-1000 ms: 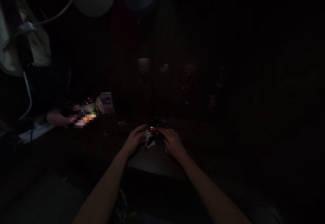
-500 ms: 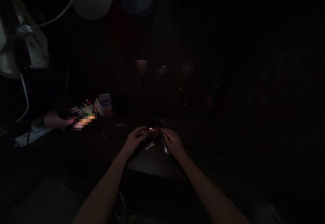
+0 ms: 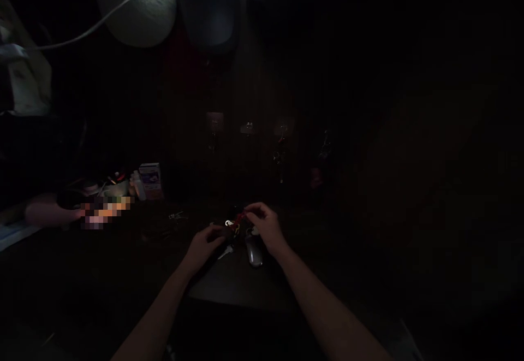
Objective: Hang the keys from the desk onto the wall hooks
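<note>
The scene is very dark. My right hand (image 3: 267,227) pinches a thin red cord (image 3: 240,217) at the upper side of a small bunch on the table. Opposite it, my left hand (image 3: 204,246) has its fingers bent in against the bunch; what they grip is too dark to make out. Between the hands shows a bright metal clasp or ring (image 3: 228,223), with a small yellow piece (image 3: 236,230) beside it. A silver key (image 3: 226,252) lies just below my left fingertips. Under my right wrist rests a grey oval fob (image 3: 254,254).
More keys (image 3: 177,215) lie on the table to the left. Farther left stand a small box (image 3: 150,179), a white bottle (image 3: 139,186) and a pink hairbrush-like object (image 3: 51,211). Key sets (image 3: 280,159) hang on wall hooks; pale caps or bags (image 3: 137,11) and a white cable (image 3: 94,28) hang above.
The view has shifted, so the wall and table things sit lower and more to the left. My right hand has come off the grey fob and lifts the red cord.
</note>
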Demonstrator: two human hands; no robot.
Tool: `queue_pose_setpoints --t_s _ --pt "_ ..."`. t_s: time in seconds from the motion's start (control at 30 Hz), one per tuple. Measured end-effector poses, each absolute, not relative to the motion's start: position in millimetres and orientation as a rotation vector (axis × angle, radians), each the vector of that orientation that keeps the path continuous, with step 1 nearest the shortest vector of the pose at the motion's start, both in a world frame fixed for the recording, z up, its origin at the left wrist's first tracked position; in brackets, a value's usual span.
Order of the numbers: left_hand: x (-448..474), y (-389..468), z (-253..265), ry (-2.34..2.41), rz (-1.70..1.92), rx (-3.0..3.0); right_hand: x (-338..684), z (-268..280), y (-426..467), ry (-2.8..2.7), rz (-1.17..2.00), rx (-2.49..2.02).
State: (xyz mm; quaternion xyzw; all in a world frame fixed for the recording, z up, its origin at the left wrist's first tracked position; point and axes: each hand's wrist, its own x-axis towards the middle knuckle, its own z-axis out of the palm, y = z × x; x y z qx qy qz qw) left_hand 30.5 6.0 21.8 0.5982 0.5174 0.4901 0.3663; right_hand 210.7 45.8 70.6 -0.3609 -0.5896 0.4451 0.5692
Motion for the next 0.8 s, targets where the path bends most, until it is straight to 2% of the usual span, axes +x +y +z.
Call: queue_pose_setpoints --t_s 0.23,0.57,0.8 --pt "34.0 0.3 31.7 1.369 1.272 1.504 207.6 111.8 57.0 -1.297 1.154 -0.863" --pt "33.3 4.5 23.8 1.292 1.290 1.428 252.3 162.3 103.4 -1.396 0.846 -0.896" --pt "33.9 4.5 24.5 1.322 1.274 1.439 274.7 200.3 143.5 -1.269 0.647 -0.833"
